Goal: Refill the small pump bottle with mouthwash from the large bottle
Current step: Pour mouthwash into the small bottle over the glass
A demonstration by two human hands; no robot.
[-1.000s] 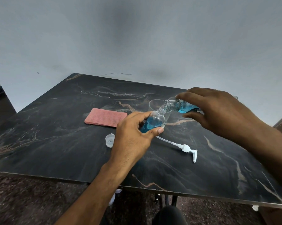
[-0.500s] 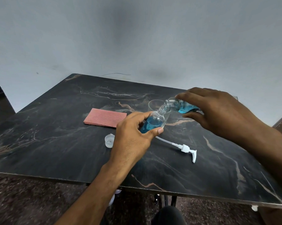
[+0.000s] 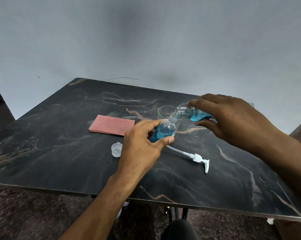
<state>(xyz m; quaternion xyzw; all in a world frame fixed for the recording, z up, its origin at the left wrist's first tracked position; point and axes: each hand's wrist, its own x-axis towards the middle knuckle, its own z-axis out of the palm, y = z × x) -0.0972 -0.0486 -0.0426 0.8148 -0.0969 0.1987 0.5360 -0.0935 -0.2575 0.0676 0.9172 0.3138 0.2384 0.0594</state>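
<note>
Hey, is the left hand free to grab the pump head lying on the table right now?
Probably not yet. The left hand grips the small bottle while the large bottle is tipped at its mouth. The pump head lies uncovered on the table nearby, so only the grip stands in the way.

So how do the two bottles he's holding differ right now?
The small bottle leans in the left hand with its open mouth up; the large bottle lies tipped nearly sideways in the right hand, mouth down onto it. Both are clear, uncapped, holding blue liquid.
</note>
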